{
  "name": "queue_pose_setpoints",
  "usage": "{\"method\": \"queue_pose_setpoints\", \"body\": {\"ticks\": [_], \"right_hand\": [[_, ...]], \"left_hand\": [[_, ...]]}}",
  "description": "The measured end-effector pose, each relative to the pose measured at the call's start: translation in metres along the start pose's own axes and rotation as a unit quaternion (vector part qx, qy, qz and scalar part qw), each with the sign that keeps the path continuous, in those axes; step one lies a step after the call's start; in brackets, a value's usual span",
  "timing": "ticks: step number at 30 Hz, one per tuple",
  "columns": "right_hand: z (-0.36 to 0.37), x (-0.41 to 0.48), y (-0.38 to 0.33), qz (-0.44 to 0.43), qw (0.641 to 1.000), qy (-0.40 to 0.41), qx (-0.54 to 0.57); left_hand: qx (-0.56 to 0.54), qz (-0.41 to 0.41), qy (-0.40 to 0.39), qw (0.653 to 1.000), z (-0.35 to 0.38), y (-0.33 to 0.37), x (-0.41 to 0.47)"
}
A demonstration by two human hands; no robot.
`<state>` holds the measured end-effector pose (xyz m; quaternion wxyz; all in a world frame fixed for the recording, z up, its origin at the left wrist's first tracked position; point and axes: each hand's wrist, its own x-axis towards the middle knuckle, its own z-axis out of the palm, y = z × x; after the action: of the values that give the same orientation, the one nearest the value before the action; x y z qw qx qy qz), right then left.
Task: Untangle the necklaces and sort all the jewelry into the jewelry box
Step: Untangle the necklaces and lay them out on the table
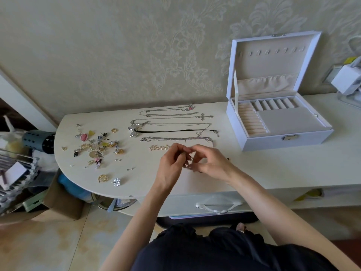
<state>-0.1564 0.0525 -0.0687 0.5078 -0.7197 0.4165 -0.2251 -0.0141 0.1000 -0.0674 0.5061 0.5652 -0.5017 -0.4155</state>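
Roughly, the task looks to be near its middle. On the table [273, 169] the jewelry box [289, 141] stands open. Its lid [269, 61] is upright against the wall, its latch side faces the person, and its long axis follows the table edge. I can see no jewelry in its compartments or on the lid hooks, so I judge that the sorting is not yet begun.

To the left of the box, the necklaces [172, 115] lie in separate, nearly parallel rows, so most of the untangling seems finished. Their long axes run left to right and point toward the box. The cross pendant [204, 116] is at the end nearer the box, and the silver bow pendant [134, 130] is at the end farther from it. The black cord [175, 131] lies the same way. A gold bracelet [159, 147] lies below these rows.

Far left of the box there is a scattered pile of small jewelry [97, 147], all unsorted.

In front of the box and to its left, above the table, the left hand [172, 163] and the right hand [211, 163] meet. The fingertips of both pinch one small piece [188, 158]. It is too thin for me to name it or to tell its direction.
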Motion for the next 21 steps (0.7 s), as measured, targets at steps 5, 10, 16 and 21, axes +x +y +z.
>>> {"method": "queue_pose_setpoints", "body": {"ticks": [5,10,16,21], "right_hand": [[-0.011,-0.002,0.003,-0.005,0.996,0.079,0.046],[-0.02,-0.004,0.003,-0.012,0.987,0.112,0.112],[-0.025,-0.006,0.005,-0.014,0.978,0.16,0.132],[-0.024,-0.005,0.011,0.006,0.969,0.215,0.119]], "left_hand": [[0.004,-0.023,0.031,0.999,-0.008,-0.004,0.001],[-0.031,-0.042,0.044,0.998,-0.013,-0.006,0.002],[-0.033,-0.092,0.095,0.991,-0.015,-0.011,0.002],[-0.055,-0.096,0.094,0.989,-0.019,-0.01,0.002]]}}
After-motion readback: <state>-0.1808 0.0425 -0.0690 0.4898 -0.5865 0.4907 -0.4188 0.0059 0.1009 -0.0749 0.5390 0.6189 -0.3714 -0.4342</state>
